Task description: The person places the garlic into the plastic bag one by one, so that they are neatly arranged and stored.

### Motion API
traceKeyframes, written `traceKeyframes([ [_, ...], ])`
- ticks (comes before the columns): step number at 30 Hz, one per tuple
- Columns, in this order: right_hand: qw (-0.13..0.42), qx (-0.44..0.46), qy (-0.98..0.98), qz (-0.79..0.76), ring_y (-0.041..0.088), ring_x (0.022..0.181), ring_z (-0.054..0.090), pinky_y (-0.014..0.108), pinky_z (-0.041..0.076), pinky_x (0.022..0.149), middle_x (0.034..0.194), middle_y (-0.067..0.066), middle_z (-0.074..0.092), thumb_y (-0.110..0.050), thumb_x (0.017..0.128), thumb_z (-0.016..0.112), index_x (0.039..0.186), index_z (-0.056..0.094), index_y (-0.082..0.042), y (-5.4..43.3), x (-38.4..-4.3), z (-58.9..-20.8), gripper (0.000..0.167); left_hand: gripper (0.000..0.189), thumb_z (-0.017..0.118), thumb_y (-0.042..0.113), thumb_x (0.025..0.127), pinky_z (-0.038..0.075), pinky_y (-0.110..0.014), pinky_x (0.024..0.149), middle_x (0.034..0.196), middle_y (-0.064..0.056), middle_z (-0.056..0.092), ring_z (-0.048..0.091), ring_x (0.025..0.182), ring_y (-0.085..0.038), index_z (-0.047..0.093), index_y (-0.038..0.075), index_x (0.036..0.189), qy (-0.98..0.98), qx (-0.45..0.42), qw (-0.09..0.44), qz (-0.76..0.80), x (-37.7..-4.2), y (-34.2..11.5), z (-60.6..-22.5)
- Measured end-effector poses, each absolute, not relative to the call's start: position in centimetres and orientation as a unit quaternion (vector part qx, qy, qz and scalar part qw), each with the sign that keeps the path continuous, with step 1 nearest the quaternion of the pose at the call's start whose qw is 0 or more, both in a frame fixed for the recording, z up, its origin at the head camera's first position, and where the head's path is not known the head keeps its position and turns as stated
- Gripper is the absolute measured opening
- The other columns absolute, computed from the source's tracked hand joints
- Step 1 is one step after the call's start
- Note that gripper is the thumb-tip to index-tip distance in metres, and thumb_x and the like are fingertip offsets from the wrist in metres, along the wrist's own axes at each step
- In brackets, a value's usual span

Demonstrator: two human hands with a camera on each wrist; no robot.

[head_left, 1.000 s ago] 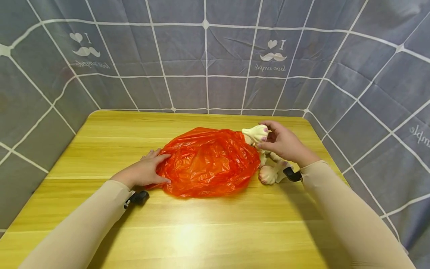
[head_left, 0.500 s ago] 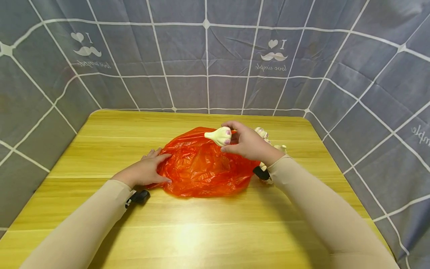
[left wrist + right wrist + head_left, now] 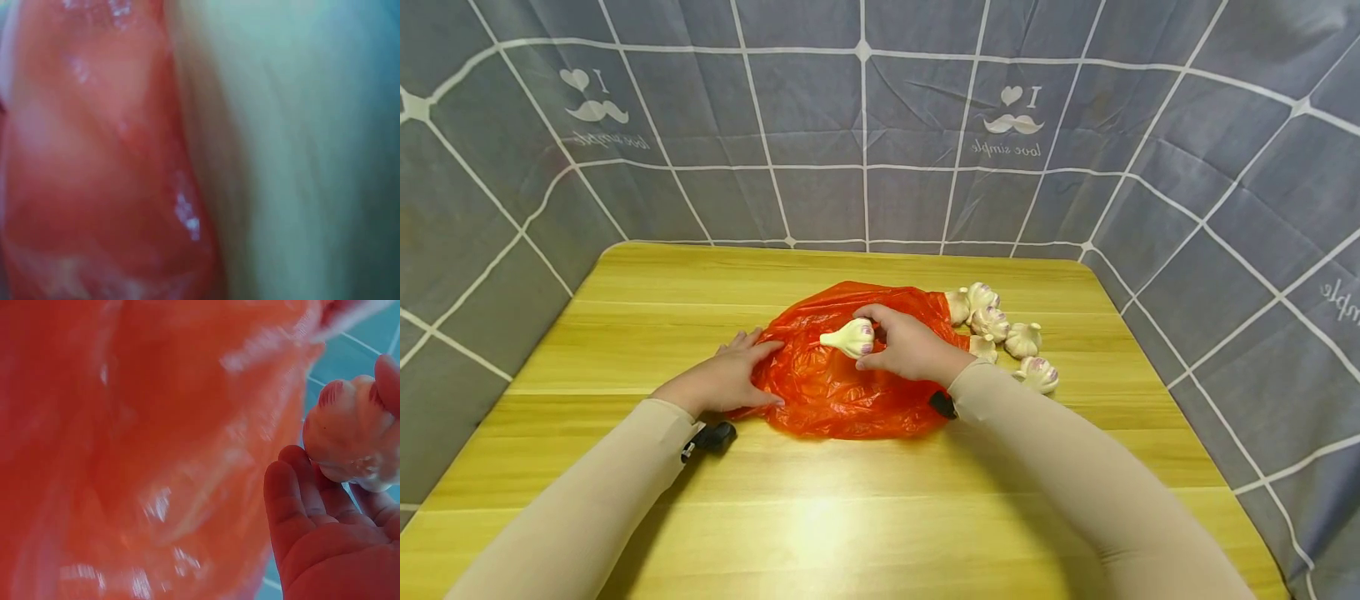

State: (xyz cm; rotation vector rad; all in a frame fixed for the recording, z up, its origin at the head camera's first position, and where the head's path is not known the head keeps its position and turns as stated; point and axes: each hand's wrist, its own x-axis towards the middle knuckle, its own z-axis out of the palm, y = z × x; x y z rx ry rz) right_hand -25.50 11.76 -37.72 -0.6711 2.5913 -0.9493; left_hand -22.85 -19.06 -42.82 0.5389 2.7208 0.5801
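A red plastic bag [image 3: 842, 417] lies crumpled on the wooden table. My left hand [image 3: 718, 382] rests on its left end, thumb and fingers spread over the film. Between thumb and fingertips my right hand [image 3: 906, 346] holds a garlic bulb [image 3: 852, 338] over the middle of the bag, its stem pointing left. In the right wrist view the same garlic bulb [image 3: 350, 434] sits at the fingertips, beside the hanging red film. The left wrist view is blurred, with the bag [image 3: 94, 156] along its left side.
Several garlic bulbs lie in a cluster at the bag's right end, among them one bulb [image 3: 1023, 340] and a nearer bulb [image 3: 1039, 375]. The wooden table [image 3: 820, 517] meets a grey checked cloth [image 3: 820, 108] at the back and sides.
My right hand has carried the garlic bulb left from the cluster to over the middle of the bag, uncovering the other bulbs. My left hand has stayed in place.
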Motion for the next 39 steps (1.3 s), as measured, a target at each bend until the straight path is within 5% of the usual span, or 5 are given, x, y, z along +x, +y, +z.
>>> traceKeyframes([
  [14,0.178,-0.234,0.917,-0.268,0.022,0.113,0.062,0.039,0.053,0.109,0.132,0.005,0.066,-0.024,0.089,0.087,0.151,0.049,-0.016,10.8,-25.4,-39.9,0.073,0.104,0.085,0.047,0.085,0.012,-0.077,0.124,0.173,-0.031,0.014,0.010,0.155,-0.063,0.029,0.014,0.166,0.948,0.177,0.141,0.222,-22.8,-19.0,-42.6],
  [24,0.186,-0.230,0.920,-0.257,0.024,0.121,0.061,0.042,0.051,0.113,0.138,0.005,0.064,-0.026,0.089,0.087,0.153,0.048,-0.019,10.9,-25.3,-40.2,0.076,0.111,0.086,0.050,0.084,0.029,-0.075,0.120,0.175,-0.027,0.008,0.020,0.156,-0.057,0.023,0.016,0.168,0.946,0.161,0.138,0.244,-22.7,-19.3,-42.2],
  [39,0.183,-0.237,0.921,-0.251,0.024,0.121,0.062,0.042,0.051,0.112,0.137,0.005,0.065,-0.026,0.087,0.088,0.152,0.050,-0.020,10.7,-25.3,-40.9,0.075,0.111,0.086,0.049,0.084,0.029,-0.074,0.121,0.175,-0.027,0.008,0.018,0.157,-0.056,0.023,0.015,0.168,0.947,0.162,0.136,0.243,-22.6,-19.2,-42.2],
])
